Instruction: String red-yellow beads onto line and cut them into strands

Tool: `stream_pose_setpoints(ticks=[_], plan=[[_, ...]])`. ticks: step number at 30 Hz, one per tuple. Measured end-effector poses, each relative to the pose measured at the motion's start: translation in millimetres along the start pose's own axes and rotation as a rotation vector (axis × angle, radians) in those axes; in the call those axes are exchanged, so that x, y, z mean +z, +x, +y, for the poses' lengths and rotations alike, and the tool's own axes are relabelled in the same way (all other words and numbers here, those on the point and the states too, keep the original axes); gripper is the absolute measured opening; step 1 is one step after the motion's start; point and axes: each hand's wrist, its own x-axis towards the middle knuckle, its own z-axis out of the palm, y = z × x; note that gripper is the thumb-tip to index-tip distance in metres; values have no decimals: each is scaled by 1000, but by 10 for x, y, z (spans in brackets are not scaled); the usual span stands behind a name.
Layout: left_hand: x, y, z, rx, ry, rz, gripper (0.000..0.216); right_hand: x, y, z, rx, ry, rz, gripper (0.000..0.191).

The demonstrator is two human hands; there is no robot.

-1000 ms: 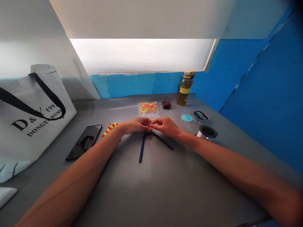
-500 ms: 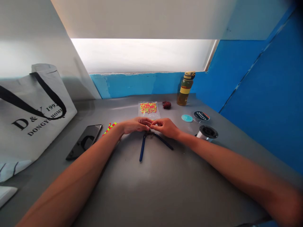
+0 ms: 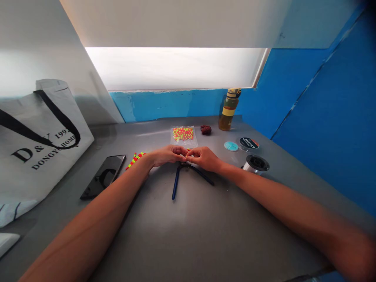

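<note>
My left hand and my right hand meet above the middle of the table, fingertips pinched together. What they pinch is too small to make out; a bit of orange shows just behind the fingertips. Directly beneath lie pliers with dark blue handles, spread toward me, their head partly hidden by my fingers. Behind my hands is a clear bag of small red and yellow-green pieces. Red and yellow-green striped sticks lie beside my left wrist, partly covered by it.
Left of my forearm are a black phone and a white tote bag. To the right stand a spool of clear line, a round black-labelled lid, a light-blue disc and a bottle. A dark red bundle sits further back.
My hands stay together in nearly the same pinch, with small finger shifts. An orange bit now shows behind the fingertips. The whole view has moved slightly.
</note>
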Motion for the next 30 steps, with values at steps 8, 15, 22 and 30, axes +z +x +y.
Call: stream_pose_setpoints(ticks=[8,15,22,30], plan=[[18,20,-2,-11,-47,-38,28,41,3,41,-15,-16,-12,20],[46,20,42,17,-12,-43,29,60,12,48,-21,-7,-36,14],[51,13,60,6,28,-67,27,50,19,61,-28,-18,-85,16],[79,0,112,-47,43,-67,30,43,18,35,-10,-65,-116,17]])
